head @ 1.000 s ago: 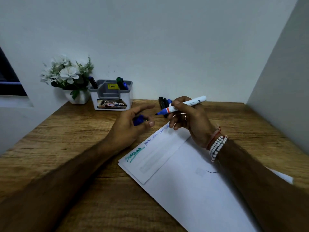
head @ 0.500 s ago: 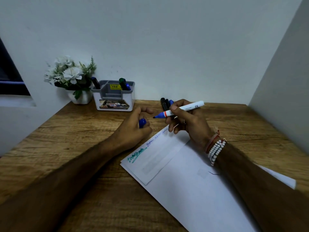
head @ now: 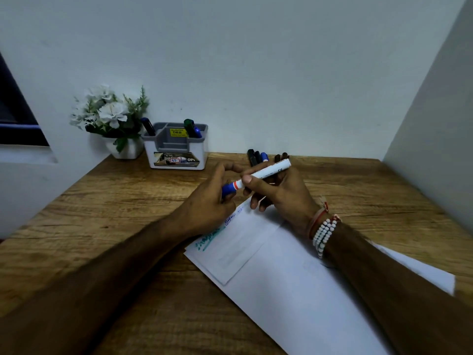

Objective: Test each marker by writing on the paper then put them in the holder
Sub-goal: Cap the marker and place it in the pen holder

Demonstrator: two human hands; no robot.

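Note:
My right hand [head: 279,194] grips a white marker [head: 266,172] with a blue and orange collar, held level above the top edge of the paper [head: 294,285]. My left hand [head: 210,201] is closed around the blue cap [head: 227,189], which sits over the marker's tip. The paper lies slanted on the wooden desk [head: 115,213], with green and blue scribbles near its upper left corner. A grey and white holder [head: 176,149] stands at the back against the wall, with three markers standing in it. Several more markers [head: 257,157] lie on the desk behind my hands.
A small white pot of white flowers [head: 112,119] stands left of the holder. Walls close the desk at the back and on the right. A dark window opening sits at the far left.
My left hand has carried the blue cap to the right and onto the marker's tip, which was bare before. The right hand has kept its hold on the marker.

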